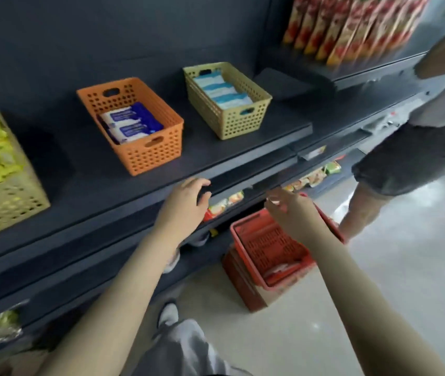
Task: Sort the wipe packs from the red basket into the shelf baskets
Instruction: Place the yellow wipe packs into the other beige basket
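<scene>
Your left hand [186,200] is open and empty, fingers loosely spread and curled, reaching over the front edge of the dark grey metal shelf [86,169]; whether the fingertips touch the edge is unclear. Your right hand [287,206] is open too, palm turned inward, fingers fanned, holding nothing, in the air above the red plastic shopping basket [273,249] on the floor. A pale pack lies in that basket's bottom, too blurred to identify. On the shelf, the orange perforated plastic basket [134,123] holds blue-and-white wipe packs [129,123], and the beige perforated plastic basket [228,100] beside it, to the right, holds light-blue-and-white wipe packs [220,88].
</scene>
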Available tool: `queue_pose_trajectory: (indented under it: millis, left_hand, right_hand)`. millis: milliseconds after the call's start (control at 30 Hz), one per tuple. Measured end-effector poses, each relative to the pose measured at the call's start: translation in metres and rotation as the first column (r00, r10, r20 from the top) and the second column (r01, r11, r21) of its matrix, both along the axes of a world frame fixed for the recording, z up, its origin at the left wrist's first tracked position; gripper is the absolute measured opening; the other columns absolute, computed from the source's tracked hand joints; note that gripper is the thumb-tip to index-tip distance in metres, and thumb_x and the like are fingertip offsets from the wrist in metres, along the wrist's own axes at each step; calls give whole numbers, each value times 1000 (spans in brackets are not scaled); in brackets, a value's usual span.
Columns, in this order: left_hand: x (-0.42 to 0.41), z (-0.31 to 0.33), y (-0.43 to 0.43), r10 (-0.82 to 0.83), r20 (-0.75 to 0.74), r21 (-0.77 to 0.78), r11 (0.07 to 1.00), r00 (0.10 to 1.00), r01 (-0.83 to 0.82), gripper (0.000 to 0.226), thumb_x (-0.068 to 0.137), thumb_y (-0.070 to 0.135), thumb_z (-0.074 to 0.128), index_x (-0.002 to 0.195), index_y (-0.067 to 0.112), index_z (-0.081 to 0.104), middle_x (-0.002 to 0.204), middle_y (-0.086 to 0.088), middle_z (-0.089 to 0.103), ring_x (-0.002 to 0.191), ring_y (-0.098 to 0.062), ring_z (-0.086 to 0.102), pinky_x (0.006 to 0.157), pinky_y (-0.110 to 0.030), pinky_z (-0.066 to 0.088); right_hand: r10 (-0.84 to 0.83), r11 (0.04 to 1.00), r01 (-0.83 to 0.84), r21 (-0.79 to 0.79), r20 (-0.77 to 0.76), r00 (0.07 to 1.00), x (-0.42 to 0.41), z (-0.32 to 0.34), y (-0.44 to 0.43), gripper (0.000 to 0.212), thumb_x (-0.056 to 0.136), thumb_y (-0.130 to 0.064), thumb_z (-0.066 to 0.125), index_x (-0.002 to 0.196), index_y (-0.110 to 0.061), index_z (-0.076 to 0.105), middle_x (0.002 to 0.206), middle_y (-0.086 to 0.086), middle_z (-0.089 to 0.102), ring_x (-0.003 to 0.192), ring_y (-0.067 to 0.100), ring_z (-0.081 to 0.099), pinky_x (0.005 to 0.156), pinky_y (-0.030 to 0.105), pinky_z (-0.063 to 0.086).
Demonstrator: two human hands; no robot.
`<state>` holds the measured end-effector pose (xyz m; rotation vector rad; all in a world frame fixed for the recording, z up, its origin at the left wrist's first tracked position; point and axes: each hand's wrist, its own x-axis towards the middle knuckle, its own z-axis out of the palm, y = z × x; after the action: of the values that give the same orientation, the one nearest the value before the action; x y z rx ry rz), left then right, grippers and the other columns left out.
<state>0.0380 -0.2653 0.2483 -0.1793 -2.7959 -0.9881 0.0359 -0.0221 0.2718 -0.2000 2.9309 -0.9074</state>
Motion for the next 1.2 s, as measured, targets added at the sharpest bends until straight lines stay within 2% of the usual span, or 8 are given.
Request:
queue_pose_trajectory:
  millis: [233, 367, 500, 700, 933, 1000, 1100, 1200]
  left_hand:
    - [-6, -101, 112, -154, 319, 16, 987, 935, 157, 26, 95, 15, 54, 120, 8, 62, 122, -7, 62, 114, -24, 56, 97, -33, 44]
    - [-22, -161, 154, -164, 494, 76, 986, 854, 145, 23, 94, 14, 56, 115, 9, 64, 115, -8, 64, 108, -24, 61, 92, -34, 47]
    - [-38, -201, 190, -137, 645, 106, 990, 752, 90, 25, 96, 18, 52, 117, 10, 63, 120, -7, 64, 111, -23, 60, 94, -37, 47]
    - [-71, -263, 229, -2, 800, 102, 986, 599, -134, 27, 97, 22, 50, 118, 9, 62, 120, -8, 66, 113, -24, 60, 96, -35, 48]
    - [-111, -426, 284, 99, 941, 13, 945, 323, -328, 24, 97, 26, 51, 102, 7, 63, 112, -17, 67, 109, -30, 61, 92, -36, 46]
    - [-116, -460, 301, 97, 966, -5, 932, 238, -362, 29, 98, 28, 49, 111, 4, 60, 118, -18, 62, 112, -31, 58, 91, -36, 43]
    - [-120, -499, 318, 121, 986, -74, 933, 112, -353, 53, 100, 38, 45, 139, 3, 42, 143, -19, 45, 128, -33, 46, 103, -37, 37]
    - [-115, -522, 325, 171, 984, -142, 910, 42, -390, 66, 98, 48, 44, 147, 5, 31, 153, -20, 32, 138, -35, 35, 113, -40, 30]
  right_hand:
    - [-187, 981, 193, 1, 263, 947, 5, -84, 107, 27, 91, -11, 56, 116, -9, 67, 112, 10, 71, 106, 28, 66, 95, 40, 49]
    - [-178, 984, 168, 61, 427, 886, -16, -131, 161, 28, 93, -15, 58, 119, -8, 65, 116, 8, 70, 108, 24, 65, 91, 29, 47]
    - [-214, 973, 138, 187, 490, 845, -47, -159, 214, 28, 95, -23, 56, 120, -15, 65, 116, 7, 70, 109, 27, 63, 88, 30, 45]
    - [-187, 981, 114, 158, 594, 783, -106, -219, 242, 27, 95, -14, 55, 120, -8, 64, 119, 12, 68, 110, 31, 63, 90, 32, 46]
    - [-66, 979, -99, 178, 740, 669, -174, -387, 245, 33, 98, -19, 47, 128, -9, 60, 125, 18, 63, 114, 34, 58, 90, 35, 44]
    - [-56, 963, -177, 201, 797, 602, -181, -422, 247, 37, 100, -21, 44, 134, -9, 53, 130, 20, 57, 119, 35, 54, 92, 36, 44]
    - [-25, 959, -224, 172, 841, 540, -189, -454, 246, 38, 103, -13, 38, 139, 0, 41, 134, 19, 50, 127, 33, 45, 71, 10, 48]
    - [7, 976, -191, 104, 864, 503, -190, -462, 243, 39, 102, -3, 37, 140, 7, 37, 144, 23, 43, 108, 25, 57, 55, 2, 41]
